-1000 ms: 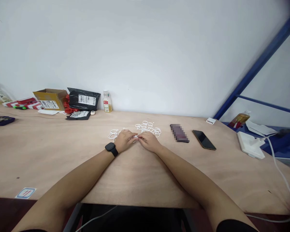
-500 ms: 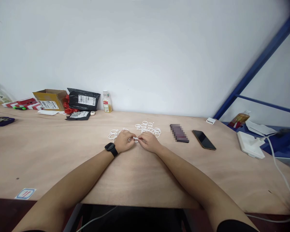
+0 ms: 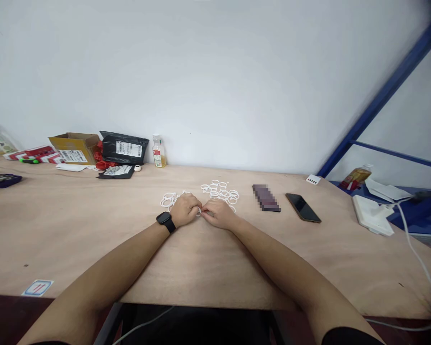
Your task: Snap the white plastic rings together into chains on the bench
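Between my fingertips is a small white plastic ring [image 3: 198,212], mostly covered by the fingers. My left hand [image 3: 185,210], with a black watch on its wrist, is closed and pinches one side of the ring. My right hand [image 3: 218,213] pinches it from the other side, its fingertips close to the left ones. Several similar rings with small tabs [image 3: 167,201] lie beside and partly behind my left hand. Another loose group of white rings [image 3: 223,193] spreads just beyond my right hand.
To the right lie a phone with a pixelated screen [image 3: 266,198] and a dark phone [image 3: 303,208], then a white power strip [image 3: 371,215]. Along the wall stand a bottle [image 3: 158,151], a black mailing bag [image 3: 125,147] and an open cardboard box [image 3: 75,147].
My fingertips have drawn closer together around the ring, covering more of it. My right hand has shifted slightly left and toward me. The other things lie as before.
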`<state>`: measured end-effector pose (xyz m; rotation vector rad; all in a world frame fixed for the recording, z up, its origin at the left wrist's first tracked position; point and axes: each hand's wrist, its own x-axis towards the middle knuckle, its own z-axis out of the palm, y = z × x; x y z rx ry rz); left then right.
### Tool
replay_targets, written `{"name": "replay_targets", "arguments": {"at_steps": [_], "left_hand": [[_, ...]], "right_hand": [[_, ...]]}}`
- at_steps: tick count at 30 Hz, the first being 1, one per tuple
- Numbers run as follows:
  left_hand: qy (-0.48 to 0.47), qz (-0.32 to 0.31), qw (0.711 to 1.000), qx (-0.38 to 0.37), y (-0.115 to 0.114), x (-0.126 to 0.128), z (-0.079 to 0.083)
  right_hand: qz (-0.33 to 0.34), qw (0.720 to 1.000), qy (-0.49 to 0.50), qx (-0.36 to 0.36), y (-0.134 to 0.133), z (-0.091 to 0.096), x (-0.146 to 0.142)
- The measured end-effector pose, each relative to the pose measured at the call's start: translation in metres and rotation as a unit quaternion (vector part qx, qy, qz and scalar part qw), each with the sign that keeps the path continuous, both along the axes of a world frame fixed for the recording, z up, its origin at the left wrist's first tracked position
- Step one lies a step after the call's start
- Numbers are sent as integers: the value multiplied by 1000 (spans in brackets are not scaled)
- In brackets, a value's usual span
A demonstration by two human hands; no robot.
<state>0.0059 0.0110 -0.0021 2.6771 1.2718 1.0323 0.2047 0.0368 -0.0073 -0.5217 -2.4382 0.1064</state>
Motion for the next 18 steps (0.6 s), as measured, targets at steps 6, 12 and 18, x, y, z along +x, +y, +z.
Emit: {"name": "replay_targets", "arguments": {"at_steps": [6,12,18], "left_hand": [[11,49,998,-31,-1,-1,2],[34,106,992,-55,2,1,-3],[63,90,992,-64,1,2,-7]], "right_hand": [[-31,999,24,-3,19,4,20],[-64,998,-8,-27,50,2,59],[-69,995,-45,-57,49,-4,58]]}}
